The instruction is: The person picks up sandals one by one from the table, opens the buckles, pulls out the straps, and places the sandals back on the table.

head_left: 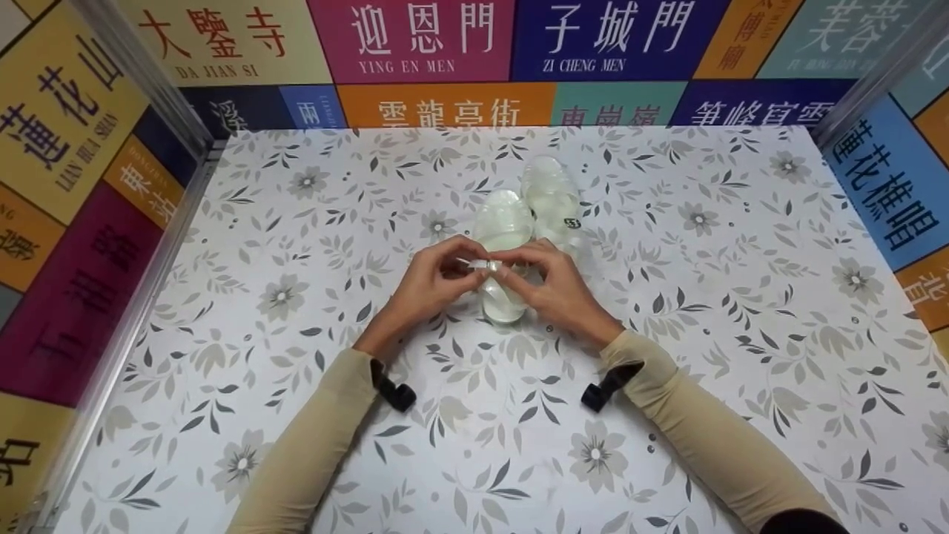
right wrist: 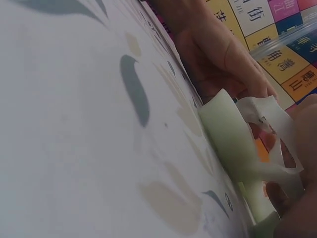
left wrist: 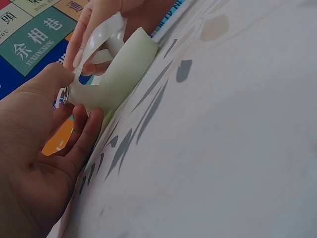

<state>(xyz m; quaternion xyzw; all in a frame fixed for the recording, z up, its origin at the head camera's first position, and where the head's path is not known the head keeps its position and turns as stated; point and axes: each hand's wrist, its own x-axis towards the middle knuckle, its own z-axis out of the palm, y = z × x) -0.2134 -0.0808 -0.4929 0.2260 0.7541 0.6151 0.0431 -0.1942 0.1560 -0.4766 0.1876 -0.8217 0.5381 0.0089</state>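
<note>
A pale green, translucent sandal [head_left: 503, 215] lies on the floral cloth, its toe pointing away from me. Both hands meet over its ankle strap [head_left: 480, 263]. My left hand [head_left: 439, 276] pinches the strap between thumb and forefinger at the left. From the other side, my right hand [head_left: 554, 285] pinches it with thumb and forefinger. A small shiny buckle [left wrist: 64, 94] shows by the left fingertips in the left wrist view; fingers partly cover it. In the right wrist view, the strap [right wrist: 282, 116] arches above the sandal's heel [right wrist: 228, 134]. Whether the strap is fastened cannot be seen.
The matching sandal [head_left: 549, 185] lies just right of and beyond the first, with a small dark label [head_left: 571, 222] on it. White cloth with grey leaves and flowers [head_left: 282, 297] covers the table. Colourful lettered panels [head_left: 422, 37] stand along the back and sides.
</note>
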